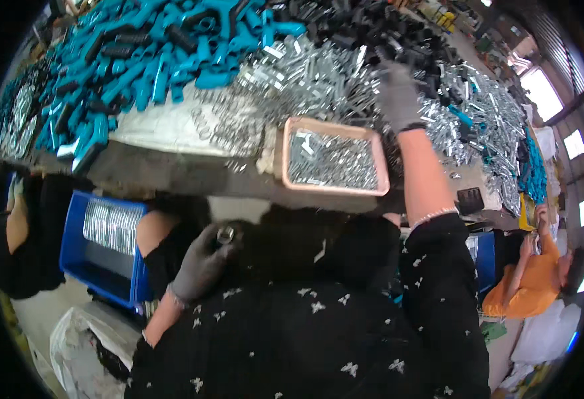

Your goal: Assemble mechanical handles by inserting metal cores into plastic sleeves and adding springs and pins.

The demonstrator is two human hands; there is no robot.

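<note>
Grey-gloved left fingers (232, 251) curl round a silvery metal ring (226, 233), centre-left; right fingers (391, 76), blurred, well inside the surface (172, 170) edge, grip unclear.

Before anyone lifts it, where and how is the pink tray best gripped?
Probably by both short sides of the pink tray, coming from the near side of the table: it sits near that edge, its raised rim shows, and metal parts inside favour keeping level.

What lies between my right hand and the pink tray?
Loose silver parts, heaped between the right hand and the pink tray; the head view shows it, though the hand is blurred.
</note>
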